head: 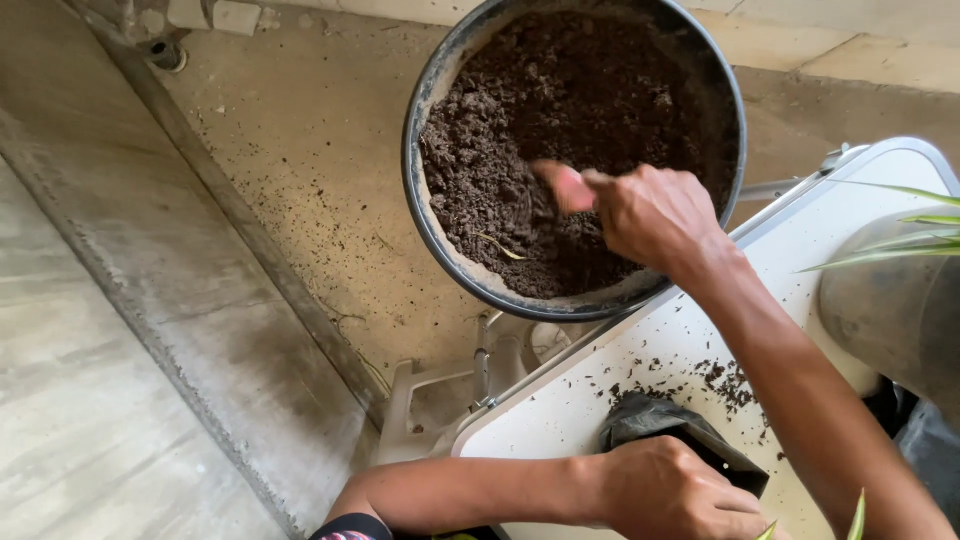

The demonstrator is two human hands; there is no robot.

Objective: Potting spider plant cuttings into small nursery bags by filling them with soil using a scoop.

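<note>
Dark soil [560,100] filled a black basin [425,100] as the right hand [650,215] scooped a fistful; the left hand [670,490] gripped a black nursery bag [650,418].

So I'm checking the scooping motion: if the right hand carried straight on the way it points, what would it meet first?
The right hand points left and down into the round dark tub, so it would likely meet the dark soil first. Its pink-tipped fingers already look at the soil's surface, though depth is hard to judge.
</note>
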